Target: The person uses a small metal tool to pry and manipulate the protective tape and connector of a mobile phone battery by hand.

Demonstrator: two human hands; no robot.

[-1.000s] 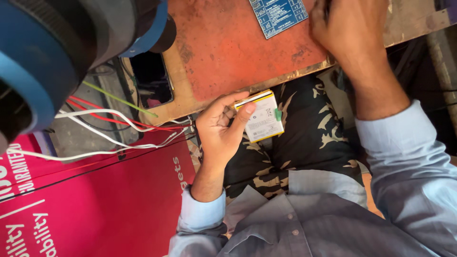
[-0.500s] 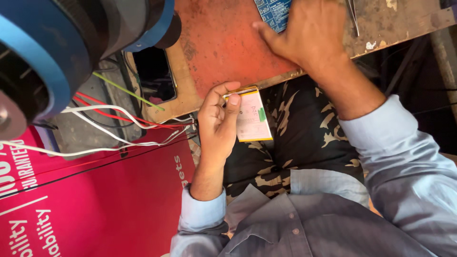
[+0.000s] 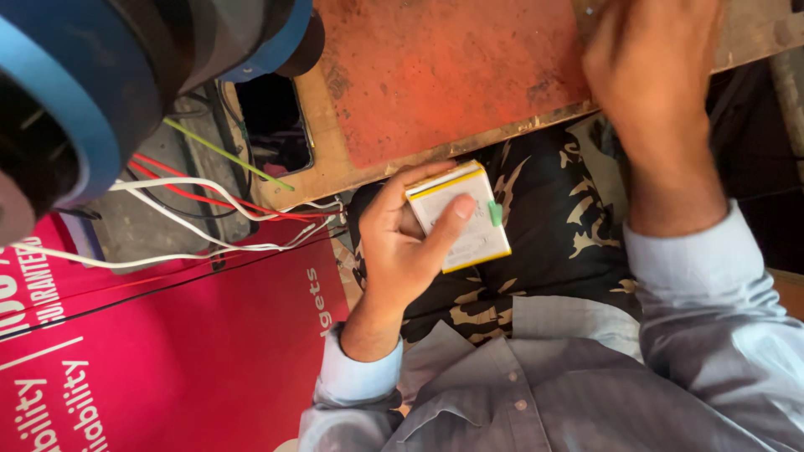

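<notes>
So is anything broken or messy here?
The orange mat looks worn and stained, and the board's edge under it is chipped. Red, white and green wires lie loose beside it. The flat white pack in the left hand looks whole.

item: flat pack [image 3: 462, 218], thin rectangular slab, looking like a phone battery
colour: white face, yellow edging showing along top and bottom edges, small green tab on right edge
state: intact, no wires or damage showing
pose: lying roughly face-up to the camera, tilted slightly, long side running top to bottom
location: sitting just below the board edge, over the camouflage-trousered lap
contact: being held from its left side, thumb resting across the white face
</notes>
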